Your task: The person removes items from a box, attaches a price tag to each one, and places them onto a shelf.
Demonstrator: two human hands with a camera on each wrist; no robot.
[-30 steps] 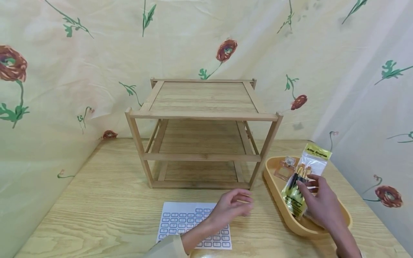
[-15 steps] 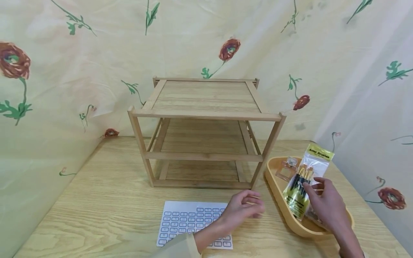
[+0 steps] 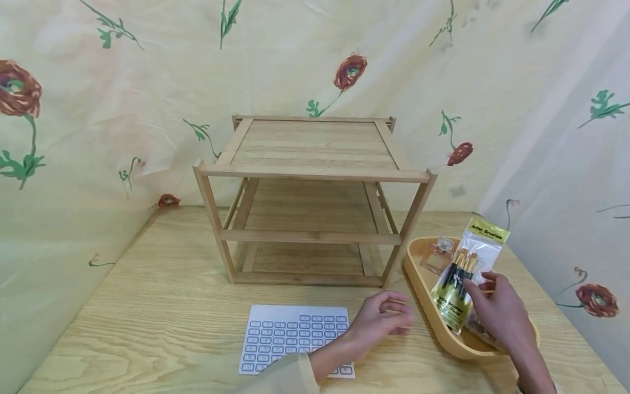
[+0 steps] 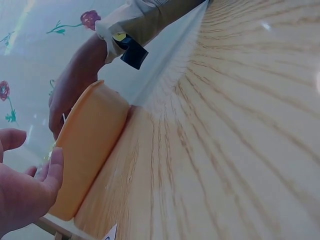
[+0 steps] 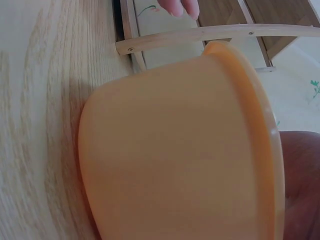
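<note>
In the head view my right hand [image 3: 502, 312] is over the yellow-orange tray [image 3: 423, 295], thumb and fingertips at a clear packet of artist brushes [image 3: 455, 290]. Whether they pinch it is unclear. The packet leans in the tray, its yellow header past the far rim. Beside it in the tray lies a small glass perfume bottle [image 3: 436, 256]. Under my right hand, another item is mostly hidden. My left hand [image 3: 376, 323] hovers left of the tray with loosely bent fingers, holding nothing. The left wrist view shows this hand [image 4: 30, 185] near the tray wall [image 4: 95, 140].
A three-tier wooden rack [image 3: 315, 175] stands at the middle back. In front of it lies a white sheet of blue-framed labels [image 3: 275, 334], partly covered by my left forearm. Flowered cloth [image 3: 295, 54] hangs behind the wooden table [image 3: 147, 306].
My left hand has moved right, closer to the tray. My right hand has slid slightly right across the brush packet, which stays in place. The head view has shifted a little.
</note>
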